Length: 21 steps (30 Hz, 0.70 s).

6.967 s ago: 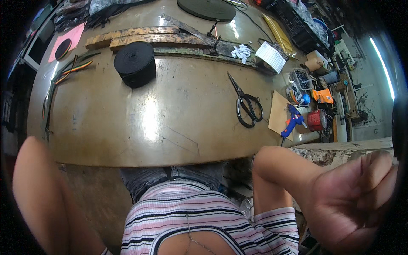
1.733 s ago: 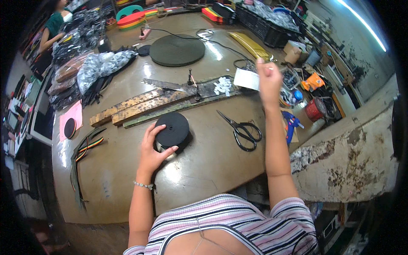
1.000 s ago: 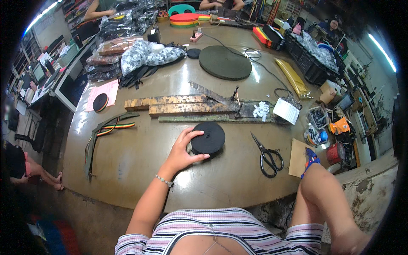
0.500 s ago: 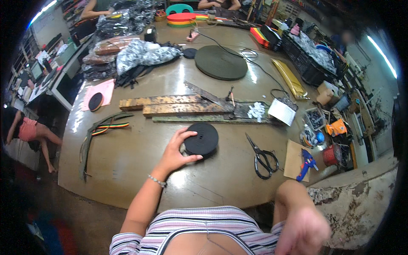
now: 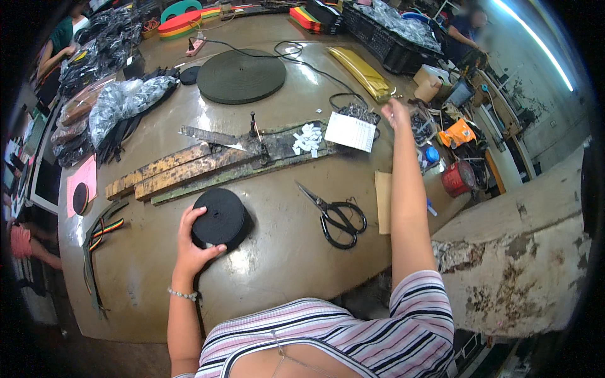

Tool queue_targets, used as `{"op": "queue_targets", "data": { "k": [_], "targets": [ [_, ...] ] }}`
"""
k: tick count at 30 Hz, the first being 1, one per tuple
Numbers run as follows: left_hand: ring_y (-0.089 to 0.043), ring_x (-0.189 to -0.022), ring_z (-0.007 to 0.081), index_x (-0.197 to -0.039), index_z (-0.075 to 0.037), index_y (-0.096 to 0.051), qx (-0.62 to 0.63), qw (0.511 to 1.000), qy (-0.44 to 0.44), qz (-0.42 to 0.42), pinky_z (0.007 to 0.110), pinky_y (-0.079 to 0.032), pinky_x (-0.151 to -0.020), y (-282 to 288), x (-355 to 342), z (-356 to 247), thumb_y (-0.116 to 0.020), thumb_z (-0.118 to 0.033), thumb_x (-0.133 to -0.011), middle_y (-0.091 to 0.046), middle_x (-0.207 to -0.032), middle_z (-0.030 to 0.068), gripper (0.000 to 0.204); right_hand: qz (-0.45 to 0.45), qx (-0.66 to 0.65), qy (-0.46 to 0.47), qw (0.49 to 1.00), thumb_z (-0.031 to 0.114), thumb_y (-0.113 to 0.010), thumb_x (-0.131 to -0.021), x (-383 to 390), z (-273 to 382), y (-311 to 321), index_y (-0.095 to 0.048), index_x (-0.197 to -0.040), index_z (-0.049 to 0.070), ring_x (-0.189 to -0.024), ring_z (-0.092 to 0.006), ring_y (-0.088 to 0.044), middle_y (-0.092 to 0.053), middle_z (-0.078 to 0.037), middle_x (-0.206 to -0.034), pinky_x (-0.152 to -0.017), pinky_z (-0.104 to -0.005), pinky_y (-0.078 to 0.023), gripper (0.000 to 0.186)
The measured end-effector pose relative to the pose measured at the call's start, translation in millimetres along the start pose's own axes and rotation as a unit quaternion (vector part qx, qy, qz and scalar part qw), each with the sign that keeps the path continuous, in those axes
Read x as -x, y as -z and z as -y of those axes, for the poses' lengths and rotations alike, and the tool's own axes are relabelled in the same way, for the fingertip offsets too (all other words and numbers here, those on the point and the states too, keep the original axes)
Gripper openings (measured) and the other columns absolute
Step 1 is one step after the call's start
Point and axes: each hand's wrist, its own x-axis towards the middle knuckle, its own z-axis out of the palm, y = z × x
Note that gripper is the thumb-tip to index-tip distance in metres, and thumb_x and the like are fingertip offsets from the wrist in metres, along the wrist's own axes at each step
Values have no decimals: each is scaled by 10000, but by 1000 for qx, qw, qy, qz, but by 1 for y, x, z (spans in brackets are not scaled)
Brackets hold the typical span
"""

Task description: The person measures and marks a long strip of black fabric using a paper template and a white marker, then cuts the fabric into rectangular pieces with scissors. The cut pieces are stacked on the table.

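A thick roll of black webbing rests on the table, tilted a little so its side shows. My left hand grips its left edge, thumb at the front and fingers behind. My right arm is stretched far out to the right. At its end, my right hand is near a yellow plastic packet, a printed white card and a cluster of small containers; its fingers are small and blurred. Between my arms lie black-handled scissors, blades toward the far left.
Wooden bars with a hinged metal blade and white bits lie beyond the roll. Farther off are a large dark webbing coil, a cable and a black crate. A red can stands right; strap strips lie left.
My right arm has swung from beside my body out to the far right side of the table. The view has turned right; my left hand still grips the roll, which now shows more side.
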Motion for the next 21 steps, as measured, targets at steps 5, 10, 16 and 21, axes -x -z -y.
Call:
{"op": "queue_targets", "data": {
  "k": [5,10,16,21],
  "targets": [
    [-544,-1262,398,-1243,-101,-590,-44,999,-10,-2,471,-440,-1052,8,4,0,-882,-383,-538,-552,-1328,240,813,-31,87,5,996,214,-668,-864,-105,-39,5,-583,-1088,17,-725,-279,-625,-612,-109,-905,-677,-457,-576,310],
    [-583,-1146,358,-1191,-64,-600,-38,998,4,-40,465,-465,-1003,31,17,-14,-794,-312,-596,-569,-1243,206,673,-2,-59,-41,997,108,-724,-866,-154,-39,-1,-617,-1163,55,-845,-309,-683,-666,-137,-1063,-668,-492,-583,320],
    [-499,-1271,389,-1226,-71,-620,-122,989,-1,-89,519,-387,-1076,37,11,-67,-724,-399,-685,-524,-1325,207,641,-92,6,35,995,-33,-752,-815,-174,-16,-10,-588,-985,-23,-802,-234,-659,-652,-120,-924,-585,-386,-549,236],
    [-365,-1384,447,-1334,-241,-602,-370,927,-47,45,613,-241,-1145,-8,-26,-115,-802,-501,-654,-431,-1490,168,754,-114,1,187,976,-61,-642,-767,-162,41,-56,-434,-741,58,-656,-163,-530,-505,-45,-704,-558,-353,-445,240]
  ]
}}
